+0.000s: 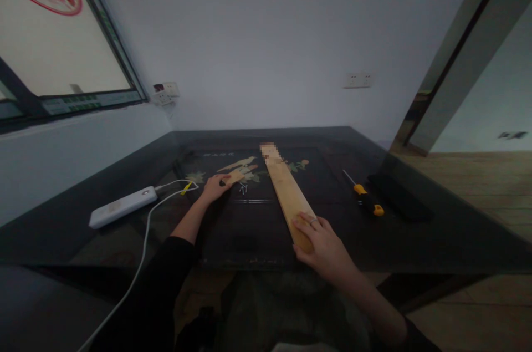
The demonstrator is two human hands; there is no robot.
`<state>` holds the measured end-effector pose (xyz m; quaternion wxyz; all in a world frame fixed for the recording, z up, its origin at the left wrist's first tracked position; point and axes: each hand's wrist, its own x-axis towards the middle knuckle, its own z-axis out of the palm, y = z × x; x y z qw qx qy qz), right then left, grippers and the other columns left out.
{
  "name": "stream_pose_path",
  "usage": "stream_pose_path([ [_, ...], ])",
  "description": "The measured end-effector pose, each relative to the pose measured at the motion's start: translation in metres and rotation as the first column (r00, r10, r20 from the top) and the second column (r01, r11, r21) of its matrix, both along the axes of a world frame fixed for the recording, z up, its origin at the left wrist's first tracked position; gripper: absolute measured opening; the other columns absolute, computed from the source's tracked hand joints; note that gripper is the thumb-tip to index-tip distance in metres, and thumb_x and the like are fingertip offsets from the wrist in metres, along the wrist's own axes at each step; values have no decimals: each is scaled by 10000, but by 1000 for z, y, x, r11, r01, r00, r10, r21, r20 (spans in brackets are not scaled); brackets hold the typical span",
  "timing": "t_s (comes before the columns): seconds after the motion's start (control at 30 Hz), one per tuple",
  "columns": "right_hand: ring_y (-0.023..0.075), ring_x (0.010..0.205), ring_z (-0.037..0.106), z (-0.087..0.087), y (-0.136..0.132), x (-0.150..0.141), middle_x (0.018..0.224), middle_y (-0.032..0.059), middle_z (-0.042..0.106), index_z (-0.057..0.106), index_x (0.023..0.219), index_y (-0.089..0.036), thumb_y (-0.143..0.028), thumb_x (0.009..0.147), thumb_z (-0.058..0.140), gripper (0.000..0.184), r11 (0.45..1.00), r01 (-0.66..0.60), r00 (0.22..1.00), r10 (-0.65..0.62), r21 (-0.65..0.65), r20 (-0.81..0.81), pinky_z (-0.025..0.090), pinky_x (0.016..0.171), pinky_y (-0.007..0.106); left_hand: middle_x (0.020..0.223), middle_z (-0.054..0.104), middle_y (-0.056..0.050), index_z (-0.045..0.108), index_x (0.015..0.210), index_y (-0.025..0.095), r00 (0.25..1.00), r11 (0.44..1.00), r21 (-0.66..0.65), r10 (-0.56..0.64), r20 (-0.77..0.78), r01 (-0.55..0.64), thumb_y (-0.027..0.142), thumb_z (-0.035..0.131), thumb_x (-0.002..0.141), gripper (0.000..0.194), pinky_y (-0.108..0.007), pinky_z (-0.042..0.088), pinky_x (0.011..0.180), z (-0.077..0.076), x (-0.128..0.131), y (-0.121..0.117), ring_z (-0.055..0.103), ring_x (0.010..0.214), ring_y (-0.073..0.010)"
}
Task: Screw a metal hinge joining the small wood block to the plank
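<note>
A long pale wooden board (286, 188) lies on the dark table, running away from me; its far end is blurred. My right hand (320, 238) is closed around the board's near end, thumb at the left edge and fingers across the top. To the left, my left hand (215, 188) pinches a small pale wooden piece (234, 177) just above or on the tabletop; I cannot tell which. Several small screws (243, 188) lie loose between that piece and the board.
On the right lie a yellow-and-black screwdriver (366, 200) and a flat black object (399, 198). A white power strip (122, 208) sits at the left, its white cable (146, 230) trailing over the front edge. The dark table (245, 235) meets a wall with sockets (358, 81).
</note>
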<state>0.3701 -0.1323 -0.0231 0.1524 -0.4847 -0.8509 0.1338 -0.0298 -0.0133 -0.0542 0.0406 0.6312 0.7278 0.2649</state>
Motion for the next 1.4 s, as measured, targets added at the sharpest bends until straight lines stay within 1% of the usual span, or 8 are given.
stream_pose_path([
  [0.17, 328, 1311, 492, 5, 13, -3, 1510, 102, 543, 655, 1369, -159, -331, 809, 674, 586, 999, -27, 999, 25, -26, -45, 381, 1144, 471, 1335, 679, -126, 713, 1187, 185, 1000, 1000, -14, 24, -4, -24, 327, 666, 822, 395, -437, 436, 1113, -2, 2, 1, 595, 1270, -280],
  [0.3, 317, 1306, 503, 1, 34, -13, 1484, 121, 564, 671, 1340, -149, -318, 788, 707, 578, 994, -108, 991, 106, -21, -78, 389, 1121, 453, 1319, 679, -113, 716, 1175, 201, 998, 998, 5, 67, -11, -67, 339, 665, 820, 384, -422, 477, 1070, -5, 4, 2, 601, 1254, -281],
  [0.43, 298, 1326, 517, 0, 59, -33, 1470, 140, 572, 679, 1316, -163, -341, 789, 733, 559, 976, -216, 972, 216, 11, -96, 391, 1097, 429, 1317, 678, -111, 708, 1198, 204, 996, 996, 14, 86, -28, -86, 357, 645, 836, 398, -422, 479, 1071, -7, 5, 2, 608, 1246, -280],
  [0.6, 302, 1279, 561, 1, 88, -68, 1432, 146, 596, 710, 1256, -169, -381, 819, 725, 486, 962, -268, 962, 270, 46, -37, 399, 1069, 414, 1343, 674, -109, 713, 1211, 205, 995, 997, 15, 79, -57, -78, 370, 618, 871, 390, -408, 461, 1101, -8, 5, 2, 602, 1273, -278],
  [0.87, 332, 1218, 570, 7, 118, -113, 1474, 92, 575, 699, 1302, -201, -441, 831, 707, 529, 980, -196, 981, 196, 18, 4, 459, 1030, 410, 1424, 631, -111, 672, 1311, 213, 986, 992, -21, 121, -113, -125, 416, 537, 953, 433, -432, 464, 1087, -3, 13, 8, 570, 1325, -299],
  [1.13, 350, 1227, 579, 10, 128, -127, 1455, 86, 591, 681, 1322, -243, -443, 853, 672, 510, 987, -152, 988, 151, 49, 29, 503, 988, 445, 1403, 645, -112, 681, 1290, 215, 980, 988, -4, 154, -123, -156, 387, 555, 953, 400, -409, 478, 1067, -2, 14, 8, 588, 1305, -288],
  [1.27, 328, 1264, 560, 6, 129, -127, 1488, 60, 565, 646, 1365, -268, -478, 856, 659, 551, 989, -144, 989, 143, 36, 40, 492, 1017, 428, 1373, 652, -148, 679, 1269, 169, 980, 992, 76, 116, -161, -105, 312, 536, 955, 373, -434, 460, 1088, -1, 18, 7, 591, 1286, -299],
  [1.4, 321, 1286, 541, 3, 129, -125, 1513, 47, 544, 639, 1373, -264, -463, 865, 637, 546, 989, -144, 989, 143, 37, 26, 482, 1036, 411, 1234, 705, -118, 701, 1148, 189, 987, 981, 152, -102, -121, 120, 290, 605, 910, 276, -422, 477, 1066, -2, 32, 8, 628, 1195, -268],
])
